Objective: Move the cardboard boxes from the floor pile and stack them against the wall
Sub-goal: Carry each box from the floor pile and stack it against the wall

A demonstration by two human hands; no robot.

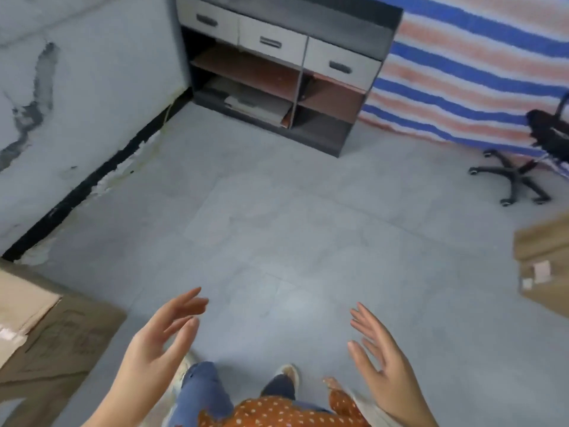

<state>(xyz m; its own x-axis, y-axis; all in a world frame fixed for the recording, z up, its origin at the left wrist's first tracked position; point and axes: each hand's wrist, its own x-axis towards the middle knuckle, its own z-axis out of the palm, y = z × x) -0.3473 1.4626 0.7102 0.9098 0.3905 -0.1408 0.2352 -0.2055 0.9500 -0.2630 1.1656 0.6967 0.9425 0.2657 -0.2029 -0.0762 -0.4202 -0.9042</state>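
The left hand [160, 340] and the right hand [378, 352] are both held out in front of the body, fingers straight and spread, palms turned toward each other, and neither one carries anything. A box [46, 334] stands just left of the left hand, close to the wall [77, 103]; I judge that it is already in its place, though its lower part goes out of view and I cannot tell if another box is under it. A second box [545, 263] lies on the floor [277, 211] well to the right of the right hand, cut by the edge of the view; it seems to belong to the pile that is left. Far ahead of the hands are a cabinet [283, 66] and a chair [523, 167]. So at least one box looks done, and at least one is waiting; the next step probably needs a turn to the right.
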